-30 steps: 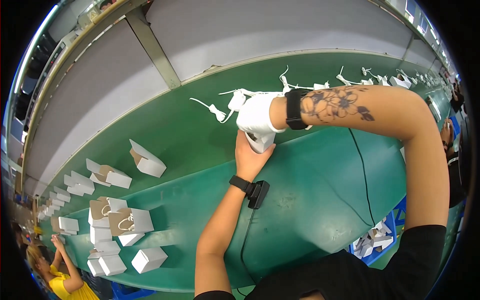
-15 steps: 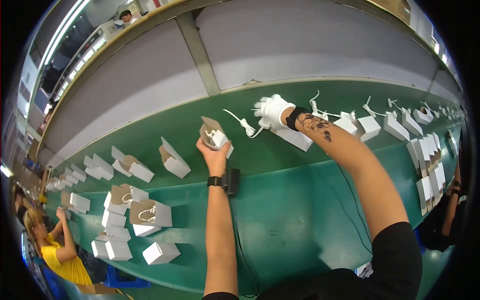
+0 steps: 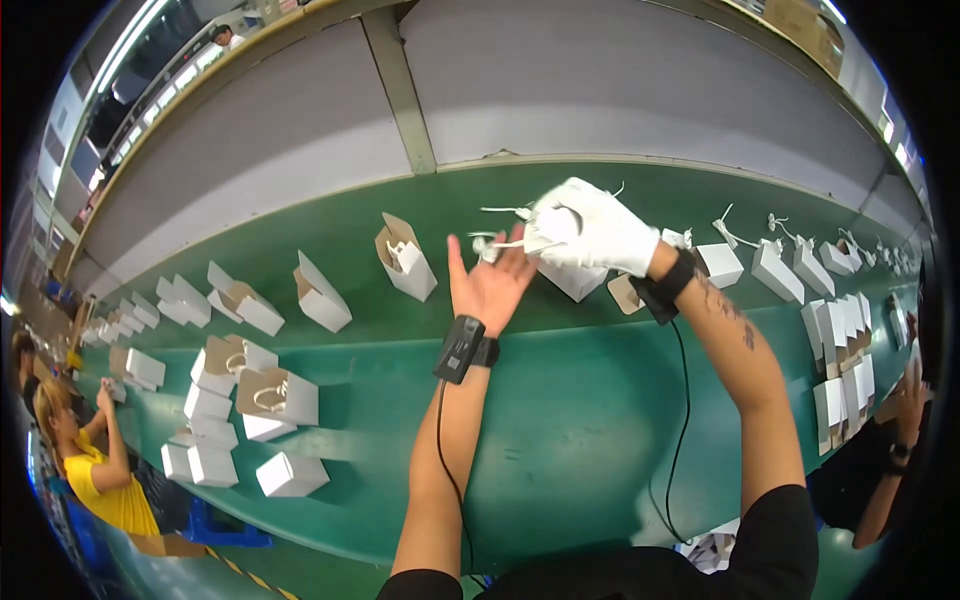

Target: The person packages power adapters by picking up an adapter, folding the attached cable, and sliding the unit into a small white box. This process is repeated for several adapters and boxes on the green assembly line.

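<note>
My left hand (image 3: pixel 490 290) is bare, palm up, with its fingers stretched out and apart. Close to its fingertips hangs a white plug (image 3: pixel 486 248) on a cord. My right hand (image 3: pixel 600 232), in a white glove, has its fingers curled round the white corded device that this plug belongs to; the glove hides much of it. Below the glove stands a white box (image 3: pixel 575 281). Left of my left hand is an open white box (image 3: pixel 407 268) with a brown inner flap and a white corded item inside.
Open white boxes (image 3: pixel 323 297) line the green bench to the left. Beyond my right hand, more boxes (image 3: pixel 776 272) stand with white cords. Flat-stacked cartons (image 3: pixel 838 330) sit at the far right. Nearer left are filled boxes (image 3: pixel 290 400). A co-worker in yellow (image 3: pixel 110 480) handles a box.
My left hand has let go of the open box, which now stands on the bench, and has moved right and turned palm up. My right hand has lifted the corded device and shifted slightly right.
</note>
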Motion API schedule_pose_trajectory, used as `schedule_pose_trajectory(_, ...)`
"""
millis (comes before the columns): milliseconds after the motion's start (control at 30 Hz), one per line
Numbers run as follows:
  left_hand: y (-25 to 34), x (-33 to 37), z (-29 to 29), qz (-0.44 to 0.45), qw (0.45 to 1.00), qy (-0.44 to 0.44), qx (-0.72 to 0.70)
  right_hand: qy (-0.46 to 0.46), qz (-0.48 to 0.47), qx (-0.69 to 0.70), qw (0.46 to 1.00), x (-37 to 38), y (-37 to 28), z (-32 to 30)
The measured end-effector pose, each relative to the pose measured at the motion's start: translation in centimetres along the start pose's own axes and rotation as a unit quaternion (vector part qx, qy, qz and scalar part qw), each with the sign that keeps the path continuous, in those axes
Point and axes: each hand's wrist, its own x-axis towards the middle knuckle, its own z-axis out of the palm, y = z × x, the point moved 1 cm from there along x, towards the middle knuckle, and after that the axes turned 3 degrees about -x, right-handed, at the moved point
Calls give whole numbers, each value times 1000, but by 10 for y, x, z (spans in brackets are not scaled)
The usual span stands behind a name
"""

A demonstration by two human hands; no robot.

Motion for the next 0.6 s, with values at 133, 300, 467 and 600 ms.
schedule_pose_trajectory(133,14,37,-36,-7,962,-268,-55,116,3,173,978,-36,4,18)
schedule_pose_trajectory(300,-21,44,-36,-102,834,-542,13,166,62,612,771,-68,27,51)
schedule_pose_trajectory(467,-99,-4,8,207,912,-115,336,116,135,283,942,-84,17,56)
schedule_pose_trajectory(600,-116,7,-5,262,877,-96,391,259,-19,-140,955,-96,30,62)
